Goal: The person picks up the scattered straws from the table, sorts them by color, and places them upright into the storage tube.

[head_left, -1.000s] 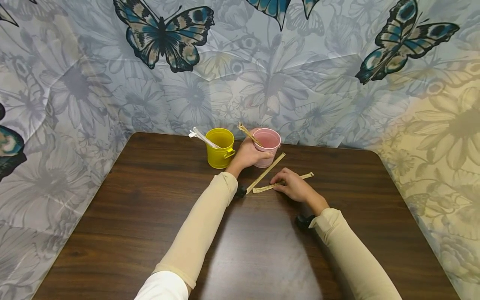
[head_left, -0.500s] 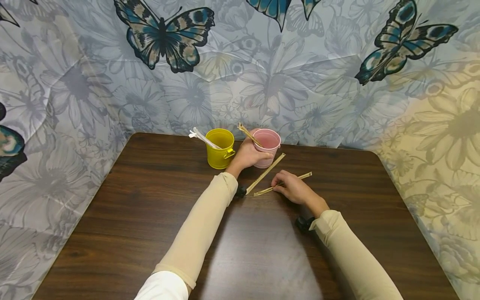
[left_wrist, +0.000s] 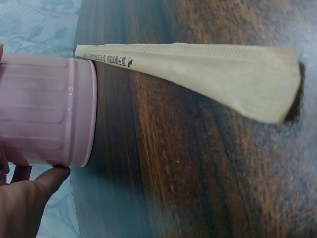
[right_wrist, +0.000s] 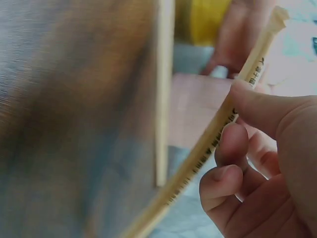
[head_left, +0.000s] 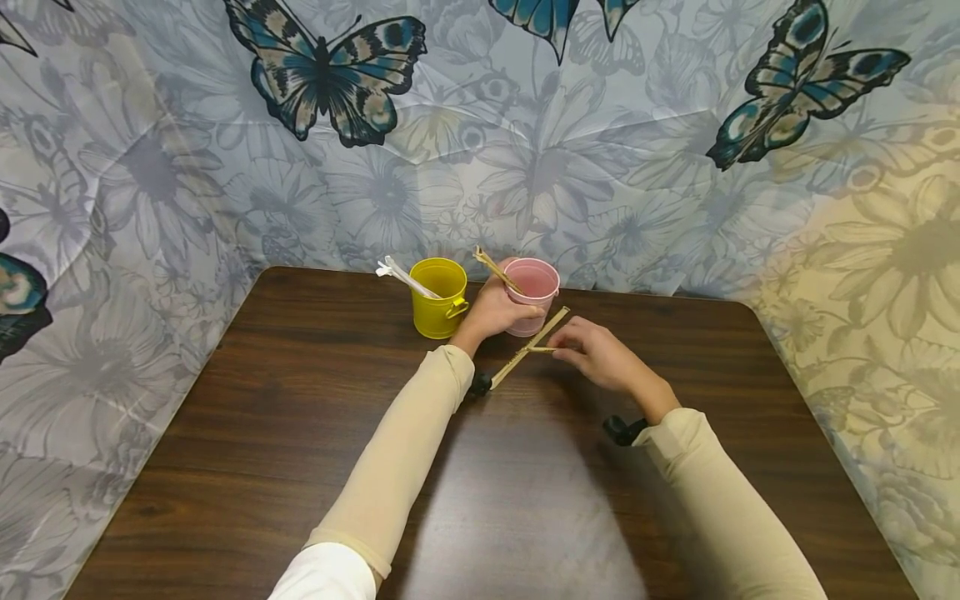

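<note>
My left hand point(head_left: 493, 313) holds the pink bucket point(head_left: 535, 282) by its side, thumb across the front wall in the head view. A tan paper-wrapped stick point(head_left: 495, 267) leans out of that bucket. My right hand point(head_left: 598, 353) pinches another tan paper-wrapped stick point(right_wrist: 202, 151), printed with dark characters, between thumb and fingers. In the right wrist view it slants upward past the hand. A further wrapped stick point(left_wrist: 208, 74) lies on the table below the pink bucket; what is inside the wrappers is hidden.
A yellow bucket point(head_left: 435, 312) stands left of my left hand, with white slim sticks point(head_left: 405, 277) leaning out. Both buckets are near the back edge of the dark wooden table point(head_left: 300, 383). Behind hangs a butterfly-patterned cloth point(head_left: 540, 167).
My right hand has lifted its wrapped stick off the table, moving toward the pink bucket and turning the stick. The left hand and both buckets have stayed in place.
</note>
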Demonstrator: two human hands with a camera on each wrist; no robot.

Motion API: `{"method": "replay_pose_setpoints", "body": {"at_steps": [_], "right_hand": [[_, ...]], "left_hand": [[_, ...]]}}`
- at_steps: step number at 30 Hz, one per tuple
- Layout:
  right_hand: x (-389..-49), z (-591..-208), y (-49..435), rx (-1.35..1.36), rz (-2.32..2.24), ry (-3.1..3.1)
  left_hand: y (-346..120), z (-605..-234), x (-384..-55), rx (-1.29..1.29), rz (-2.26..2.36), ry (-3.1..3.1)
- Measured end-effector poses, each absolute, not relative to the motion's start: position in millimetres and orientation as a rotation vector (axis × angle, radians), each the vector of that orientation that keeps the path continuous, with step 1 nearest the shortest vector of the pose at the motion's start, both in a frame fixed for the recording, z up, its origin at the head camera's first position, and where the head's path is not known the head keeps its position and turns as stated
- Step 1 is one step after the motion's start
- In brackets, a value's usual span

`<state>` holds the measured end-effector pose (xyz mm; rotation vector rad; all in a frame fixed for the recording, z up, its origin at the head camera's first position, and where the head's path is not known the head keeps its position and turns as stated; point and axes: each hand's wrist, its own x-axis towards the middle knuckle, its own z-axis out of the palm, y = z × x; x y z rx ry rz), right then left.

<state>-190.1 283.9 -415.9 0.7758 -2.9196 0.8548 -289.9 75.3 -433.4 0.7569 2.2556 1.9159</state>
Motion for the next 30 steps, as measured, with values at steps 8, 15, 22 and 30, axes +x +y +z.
{"method": "replay_pose_setpoints", "body": {"at_steps": [8,15,22,30], "right_hand": [[-188.4,-365.9,280.6,0.791,0.927,-2.738],[-192.0,-325.8,267.5,0.823,0.933,-2.648],[-205.0,-301.7,250.1,0.797,0.952,-2.569],[-220.5,-289.6,235.7,0.751,1.029,-2.495]], "left_hand": [[77.5,-434.9,-290.9,0.766,1.946,2.239],[78.6,-444.0,-296.8,0.79,1.994,2.169],[81.2,-459.7,-308.3,0.755,1.934,2.24],[81.8,-456.7,-307.0,0.735,1.906,2.284]]}}
